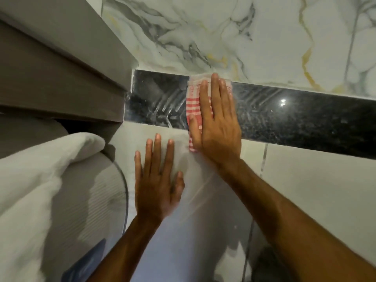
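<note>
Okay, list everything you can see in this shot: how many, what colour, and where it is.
red-and-white checked cloth: one, red and white, flat across the strip.
black polished stone strip: one, speckled black, across the middle, streaky left of the cloth.
marble-patterned surface: one, white with grey and gold veins, above the strip.
glossy plain tiles: at least two, pale grey, below the strip.
wooden panelled furniture: one, grey-brown, upper left.
fluffy bedding: one, white, lower left.
left hand: one, flat on a pale tile.
right hand: one, flat, pressing the cloth.
</note>
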Tool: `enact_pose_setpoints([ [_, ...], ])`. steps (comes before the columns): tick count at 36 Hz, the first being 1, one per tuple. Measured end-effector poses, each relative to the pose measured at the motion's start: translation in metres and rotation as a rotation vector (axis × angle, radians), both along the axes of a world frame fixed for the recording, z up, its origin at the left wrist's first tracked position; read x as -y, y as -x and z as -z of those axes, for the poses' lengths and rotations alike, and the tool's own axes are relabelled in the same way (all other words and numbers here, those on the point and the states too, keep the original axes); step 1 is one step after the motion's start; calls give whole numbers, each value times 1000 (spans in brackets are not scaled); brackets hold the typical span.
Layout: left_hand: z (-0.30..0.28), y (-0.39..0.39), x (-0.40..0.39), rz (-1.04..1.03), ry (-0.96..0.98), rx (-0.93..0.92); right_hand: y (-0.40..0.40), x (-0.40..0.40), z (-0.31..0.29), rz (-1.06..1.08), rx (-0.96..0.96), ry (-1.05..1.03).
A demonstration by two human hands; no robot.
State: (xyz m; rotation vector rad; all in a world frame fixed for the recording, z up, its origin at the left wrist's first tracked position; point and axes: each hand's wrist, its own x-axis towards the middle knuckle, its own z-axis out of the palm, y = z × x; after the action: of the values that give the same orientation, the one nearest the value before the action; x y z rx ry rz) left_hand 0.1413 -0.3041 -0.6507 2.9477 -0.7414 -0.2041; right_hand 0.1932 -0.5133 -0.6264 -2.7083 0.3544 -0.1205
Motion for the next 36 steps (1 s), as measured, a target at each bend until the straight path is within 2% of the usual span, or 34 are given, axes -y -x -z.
enact_pose_setpoints([
  [5, -5, -1, 2, 7, -17, -10, -11, -17, -4, -85, -128, -42],
  [9, -10, -2, 5, -5, -8, -24, 33, -15, -9, -59, -187, -82],
  [13, -15, -2, 7, -29, 18, -34, 67, -6, -14, 18, -184, -6],
  [19, -10, 0, 6, -54, 65, -5, -20, -1, -12, 105, -137, 29],
  [21, -8, 3, 6, -87, 69, 5, -50, -14, -11, 34, -126, 30],
  [24, -6, 8, 1, -179, 36, 26, -61, -44, -11, -201, -126, 25],
  [28, -7, 16, -10, -265, 44, 46, 5, -47, -11, -511, -138, 35],
  [31, -7, 14, -10, -259, 34, 44, 61, -11, -12, -636, -155, 57],
  [33, -6, 12, -9, -258, 42, 30, 67, 13, -13, -568, -140, 42],
  [36, -3, 12, -10, -261, 57, 22, 35, 20, -14, -263, -141, 1],
])
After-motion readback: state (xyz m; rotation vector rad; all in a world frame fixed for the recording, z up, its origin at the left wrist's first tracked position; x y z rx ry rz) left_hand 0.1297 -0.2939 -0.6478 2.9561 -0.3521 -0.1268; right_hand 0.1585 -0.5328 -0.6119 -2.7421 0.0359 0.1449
